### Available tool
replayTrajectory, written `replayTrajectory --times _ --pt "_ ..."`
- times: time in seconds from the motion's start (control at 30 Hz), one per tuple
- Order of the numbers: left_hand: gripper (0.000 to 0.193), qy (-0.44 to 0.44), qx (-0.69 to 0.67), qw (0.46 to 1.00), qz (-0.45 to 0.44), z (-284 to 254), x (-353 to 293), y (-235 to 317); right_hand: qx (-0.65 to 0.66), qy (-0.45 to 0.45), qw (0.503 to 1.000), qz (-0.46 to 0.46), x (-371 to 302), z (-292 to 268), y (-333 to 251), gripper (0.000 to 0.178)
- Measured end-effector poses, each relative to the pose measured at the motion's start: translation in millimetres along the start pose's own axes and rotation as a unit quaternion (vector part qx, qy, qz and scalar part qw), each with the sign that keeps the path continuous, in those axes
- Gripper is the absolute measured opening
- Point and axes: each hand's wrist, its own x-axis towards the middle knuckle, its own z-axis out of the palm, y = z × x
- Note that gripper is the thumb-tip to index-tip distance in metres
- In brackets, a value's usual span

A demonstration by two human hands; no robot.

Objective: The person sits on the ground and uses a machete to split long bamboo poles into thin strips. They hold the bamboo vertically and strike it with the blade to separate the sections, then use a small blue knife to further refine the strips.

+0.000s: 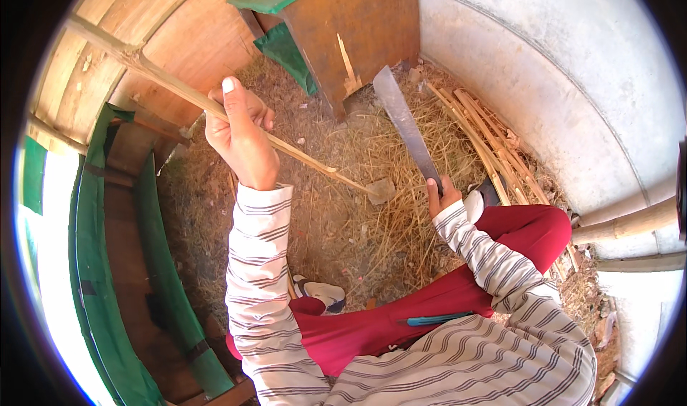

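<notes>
My left hand (240,130) grips a long thin bamboo stick (143,66) that slants from the upper left down to a tip on the ground near a small flat stone (381,189). My right hand (438,195) holds the handle of a long grey machete (404,120), its blade pointing up and away, apart from the stick. Both arms wear striped sleeves. My legs are in red trousers (515,238).
Dry straw and shavings (336,220) cover the ground. A pile of split bamboo strips (486,138) lies at the right by a curved grey wall (558,84). A brown wooden panel (358,27) stands ahead. Green-edged wooden boards (154,263) run along the left.
</notes>
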Motion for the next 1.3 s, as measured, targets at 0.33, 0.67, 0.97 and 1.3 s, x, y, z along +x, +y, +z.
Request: replayTrajectory --times 0.33,0.67,0.97,1.3 --pt "0.043 -0.003 -0.02 1.0 -0.014 24.5 2.9 2.4 -0.101 -0.064 0.99 0.073 18.4 31.2 54.9 0.05" --pt "0.05 0.018 -0.054 0.998 -0.012 26.7 -4.4 -8.6 -0.142 -0.167 0.959 0.177 17.6 53.9 86.7 0.05" --pt "0.047 0.049 -0.036 0.998 0.002 26.9 -11.1 -10.6 -0.212 -0.249 0.9 0.288 8.8 75.9 75.7 0.045" --pt "0.043 0.084 -0.002 0.996 -0.005 12.2 16.1 -22.7 -0.243 -0.311 0.891 0.223 -9.9 107.5 108.8 0.05"
